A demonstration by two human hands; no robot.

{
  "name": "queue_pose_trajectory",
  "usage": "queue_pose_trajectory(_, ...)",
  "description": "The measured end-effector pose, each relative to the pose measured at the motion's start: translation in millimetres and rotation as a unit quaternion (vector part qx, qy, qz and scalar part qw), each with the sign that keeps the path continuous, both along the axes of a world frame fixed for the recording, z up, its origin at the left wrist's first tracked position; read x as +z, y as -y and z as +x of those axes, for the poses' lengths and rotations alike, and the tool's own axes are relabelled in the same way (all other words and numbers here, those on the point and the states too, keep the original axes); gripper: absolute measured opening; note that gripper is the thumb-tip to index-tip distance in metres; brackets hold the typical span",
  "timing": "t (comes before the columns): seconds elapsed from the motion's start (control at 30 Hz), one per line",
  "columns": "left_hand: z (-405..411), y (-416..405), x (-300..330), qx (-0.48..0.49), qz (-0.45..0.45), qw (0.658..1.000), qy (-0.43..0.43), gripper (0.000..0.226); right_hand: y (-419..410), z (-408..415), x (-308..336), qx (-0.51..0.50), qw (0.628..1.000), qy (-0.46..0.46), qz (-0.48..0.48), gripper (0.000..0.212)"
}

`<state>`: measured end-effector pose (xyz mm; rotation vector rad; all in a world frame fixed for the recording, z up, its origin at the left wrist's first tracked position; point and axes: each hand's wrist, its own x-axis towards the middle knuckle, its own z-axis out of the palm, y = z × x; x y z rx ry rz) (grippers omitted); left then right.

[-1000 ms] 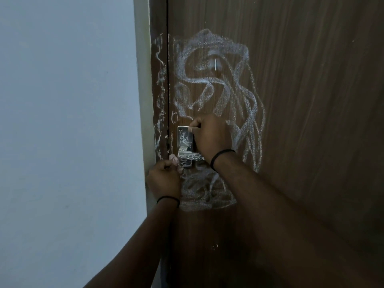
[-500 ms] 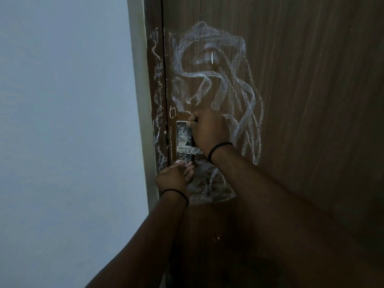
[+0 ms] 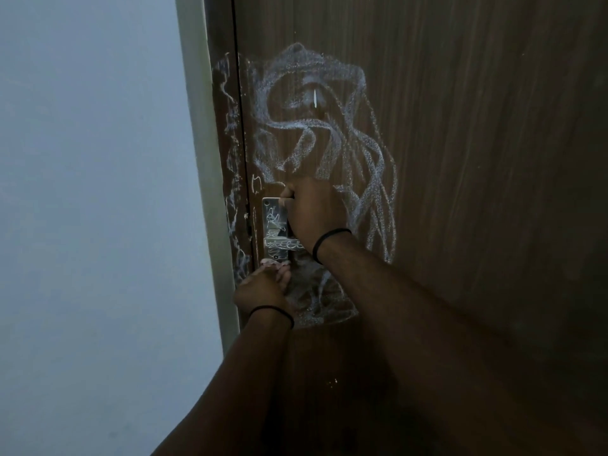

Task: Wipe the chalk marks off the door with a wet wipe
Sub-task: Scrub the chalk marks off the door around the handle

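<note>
**Both hands at the chalked door handle**

Our right hand [image 3: 314, 212] grips the handle at the metal plate [image 3: 274, 230]. Our left hand [image 3: 263, 286] presses something pale, maybe the wet wipe [image 3: 274, 264], just below the plate. White chalk marks [image 3: 329, 143] cover the brown door [image 3: 477, 159]; we read no words.

Dim, bluish light is washing the wall [image 3: 98, 192] on the left, its palest part sitting toward the upper left, while the door [image 3: 493, 159] is fading into near black toward the lower right corner. The metal handle plate [image 3: 274, 225] is catching a dull glint, and the white chalk marks [image 3: 329, 133] are standing out pale against the dark wood. Wide-angle bending is curving the door frame [image 3: 204, 192], and grain is softening fine detail in the shadowed forearms.
</note>
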<state>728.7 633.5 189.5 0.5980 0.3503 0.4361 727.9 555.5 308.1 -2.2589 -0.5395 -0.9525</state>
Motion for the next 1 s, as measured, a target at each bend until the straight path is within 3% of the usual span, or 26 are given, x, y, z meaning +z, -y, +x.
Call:
queue_pose_trajectory(0.33,-6,24,5,-0.059,0.021,0.998,0.007,0.024,2,3,-2,-0.006,1.000,0.013,0.006,0.014)
queue_pose_trajectory(0.53,-23,21,8,-0.086,0.081,0.993,-0.007,0.018,5,0,-2,0.025,1.000,0.000,-0.003,0.014)
queue_pose_trajectory(0.77,-39,-4,4,-0.109,0.143,0.983,-0.036,0.010,28,-34,-71,0.058,0.986,0.142,0.062,0.015)
queue_pose_trajectory(1.0,-49,-12,12,-0.145,0.294,0.943,-0.050,0.013,24,-39,-129,0.082,0.990,0.006,0.117,0.025)
